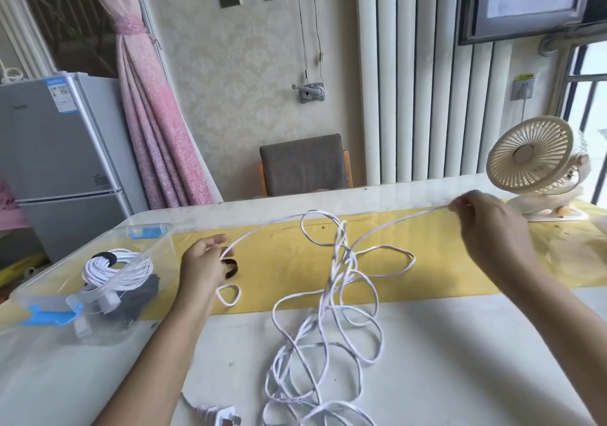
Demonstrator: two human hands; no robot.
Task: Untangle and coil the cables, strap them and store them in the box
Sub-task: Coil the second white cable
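Two hands (203, 268) (489, 228) on one white cable (328, 310) (loops tangled below).

Left hand (205, 266) loosely curled (right hand (489, 225) pinching).

Cable tangle (331, 314) across mid-table (460, 360)

Bright, even daylight fills the room, coming from the window (591, 103) at the right edge, which is washed out to near white. Shadows on the table (460, 360) are faint and soft. The wide-angle lens bends straight lines near the edges (the radiator pipes (410, 80) lean noticeably). Detail is slightly soft throughout, with mild motion blur on the white cable (328, 327).
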